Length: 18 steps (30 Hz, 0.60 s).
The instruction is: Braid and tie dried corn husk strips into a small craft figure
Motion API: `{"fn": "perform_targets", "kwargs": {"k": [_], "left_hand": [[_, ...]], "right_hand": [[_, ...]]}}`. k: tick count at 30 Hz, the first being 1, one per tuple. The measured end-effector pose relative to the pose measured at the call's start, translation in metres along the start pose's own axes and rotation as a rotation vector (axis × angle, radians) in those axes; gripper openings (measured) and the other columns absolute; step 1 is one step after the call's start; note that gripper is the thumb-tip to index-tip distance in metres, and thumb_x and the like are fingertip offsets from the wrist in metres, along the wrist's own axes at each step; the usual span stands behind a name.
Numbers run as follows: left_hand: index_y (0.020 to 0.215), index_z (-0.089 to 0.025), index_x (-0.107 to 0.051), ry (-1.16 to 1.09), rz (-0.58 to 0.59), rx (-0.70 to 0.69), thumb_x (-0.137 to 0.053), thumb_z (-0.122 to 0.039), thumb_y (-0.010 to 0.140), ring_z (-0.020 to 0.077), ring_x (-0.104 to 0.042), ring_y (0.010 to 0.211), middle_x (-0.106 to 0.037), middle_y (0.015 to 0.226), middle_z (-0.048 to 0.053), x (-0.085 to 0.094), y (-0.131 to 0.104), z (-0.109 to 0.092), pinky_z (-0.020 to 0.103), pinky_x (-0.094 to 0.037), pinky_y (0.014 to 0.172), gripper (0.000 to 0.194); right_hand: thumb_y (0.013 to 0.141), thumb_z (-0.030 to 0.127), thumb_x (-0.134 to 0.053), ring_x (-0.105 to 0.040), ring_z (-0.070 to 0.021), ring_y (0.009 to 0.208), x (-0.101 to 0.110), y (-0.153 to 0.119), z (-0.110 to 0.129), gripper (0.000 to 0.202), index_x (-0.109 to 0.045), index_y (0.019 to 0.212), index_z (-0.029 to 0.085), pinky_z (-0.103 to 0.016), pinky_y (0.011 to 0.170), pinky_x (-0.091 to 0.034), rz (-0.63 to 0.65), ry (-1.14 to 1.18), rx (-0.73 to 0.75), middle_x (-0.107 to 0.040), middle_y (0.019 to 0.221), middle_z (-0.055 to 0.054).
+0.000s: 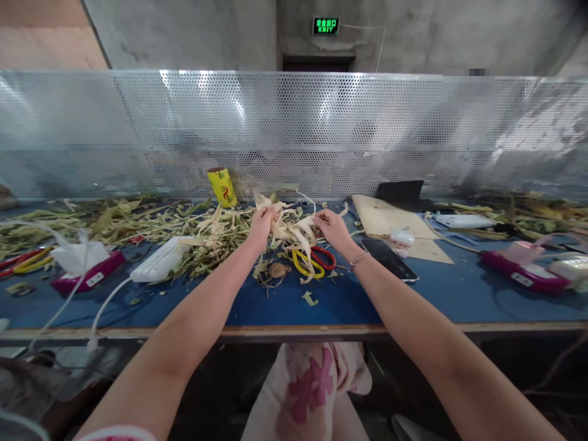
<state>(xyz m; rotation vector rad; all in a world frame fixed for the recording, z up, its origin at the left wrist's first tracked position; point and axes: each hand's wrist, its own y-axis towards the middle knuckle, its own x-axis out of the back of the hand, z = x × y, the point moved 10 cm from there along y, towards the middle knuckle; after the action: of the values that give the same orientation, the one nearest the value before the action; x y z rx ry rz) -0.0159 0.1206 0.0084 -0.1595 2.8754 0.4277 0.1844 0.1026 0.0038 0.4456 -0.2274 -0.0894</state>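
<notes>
Pale husk (294, 230): spread in dry strips between the fingers of both hands; one strip is hung below them.
Left hand (263, 222): fingers pinched around the husk's left part.
Right hand (333, 225): fingertips pinched on the husk's right end; a bracelet (359, 260) is worn at the wrist.
Dry plants (206, 245): heaped just left of the left fingers and scattered farther left.
Handle loops: yellow loop (298, 266) and red loop (331, 264) are laid below the gap between the fingers, partly covered by the hanging strip.
Yellow can (222, 187): stood slightly tilted, beyond and left of the left fingers; a red mark is printed on it, its words too small to be read.
Exit sign (326, 26): mounted on the wall far beyond the fingers; "安全出口" and "EXIT" are lit in green.
Cardboard (379, 215): laid right of the right fingers.
Phone (392, 260): laid dark, nearer than the cardboard, to the right of the right fingers.
Purple power strips: one (89, 275) is placed well left of the left fingers, another (523, 272) well right of the right fingers.
</notes>
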Motion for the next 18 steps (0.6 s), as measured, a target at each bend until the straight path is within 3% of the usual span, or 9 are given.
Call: {"fn": "perform_targets", "kwargs": {"k": [7, 10, 15, 18], "left_hand": [[0.06, -0.017, -0.041, -0.223, -0.248, 0.026, -0.053, -0.037, 0.075, 0.0033, -0.039, 0.039, -0.041, 0.049, -0.007, 0.026, 0.005, -0.003, 0.015, -0.027, 0.038, 0.028], [0.061, -0.017, -0.041, -0.303, -0.295, 0.037, -0.053, -0.037, 0.076, 0.0033, -0.041, 0.039, -0.042, 0.049, -0.007, 0.031, 0.006, -0.002, 0.015, -0.029, 0.039, 0.028], [0.058, -0.017, -0.039, -0.351, -0.281, 0.047, -0.054, -0.04, 0.075, 0.0034, -0.037, 0.036, -0.04, 0.046, -0.007, 0.032, 0.007, -0.004, 0.016, -0.028, 0.038, 0.032], [0.053, -0.018, -0.039, -0.256, -0.097, 0.084, -0.041, -0.047, 0.08, 0.0048, -0.03, 0.032, -0.03, 0.038, -0.006, 0.016, 0.009, -0.005, 0.018, -0.025, 0.036, 0.041]], "right_hand": [[0.075, 0.029, -0.047, -0.054, -0.0131, 0.052, 0.004, -0.001, -0.005, 0.009, -0.043, 0.072, 0.021, -0.029, 0.044, -0.048, -0.057, 0.082, -0.065, -0.053, 0.068, 0.0], [0.076, 0.027, -0.046, -0.053, -0.0121, 0.049, 0.001, -0.003, -0.007, 0.007, -0.042, 0.074, 0.022, -0.03, 0.044, -0.048, -0.055, 0.135, -0.131, -0.052, 0.068, 0.001], [0.077, 0.028, -0.044, -0.051, -0.0104, 0.049, 0.004, -0.004, -0.012, 0.007, -0.039, 0.075, 0.023, -0.03, 0.047, -0.048, -0.09, 0.226, -0.17, -0.048, 0.068, 0.003], [0.078, 0.03, -0.044, -0.051, -0.01, 0.05, 0.007, -0.003, -0.015, 0.01, -0.037, 0.075, 0.024, -0.029, 0.051, -0.049, -0.099, 0.312, -0.178, -0.047, 0.068, 0.003]]}}
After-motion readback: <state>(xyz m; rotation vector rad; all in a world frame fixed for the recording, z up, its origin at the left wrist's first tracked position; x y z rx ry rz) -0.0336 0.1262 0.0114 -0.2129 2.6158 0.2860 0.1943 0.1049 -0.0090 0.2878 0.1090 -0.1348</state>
